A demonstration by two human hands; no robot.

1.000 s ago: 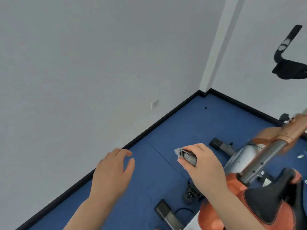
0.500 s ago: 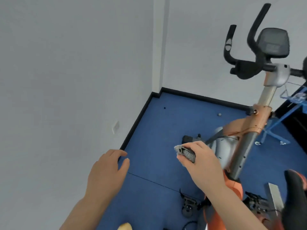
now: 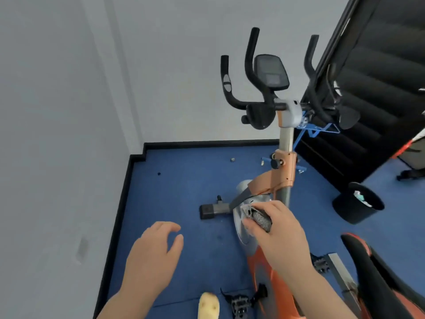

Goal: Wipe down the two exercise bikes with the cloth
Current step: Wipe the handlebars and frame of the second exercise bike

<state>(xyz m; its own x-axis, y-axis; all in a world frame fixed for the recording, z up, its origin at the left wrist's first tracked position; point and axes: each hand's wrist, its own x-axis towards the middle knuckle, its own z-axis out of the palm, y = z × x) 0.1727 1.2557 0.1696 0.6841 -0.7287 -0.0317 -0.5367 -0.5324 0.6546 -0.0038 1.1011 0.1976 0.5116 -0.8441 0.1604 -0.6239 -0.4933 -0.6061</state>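
Our left hand (image 3: 151,256) hangs over the blue floor (image 3: 184,192), fingers loosely curled, holding nothing. To its right, well apart, our right hand (image 3: 278,236) grips the folded grey cloth (image 3: 257,218) in front of the bike (image 3: 282,180), above its silver flywheel (image 3: 241,236). A black bin (image 3: 357,203) stands further right.

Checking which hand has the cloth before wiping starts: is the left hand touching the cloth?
Apart. In the head view the left hand hovers open over blue floor, clearly separated from the cloth, which the right hand grips.
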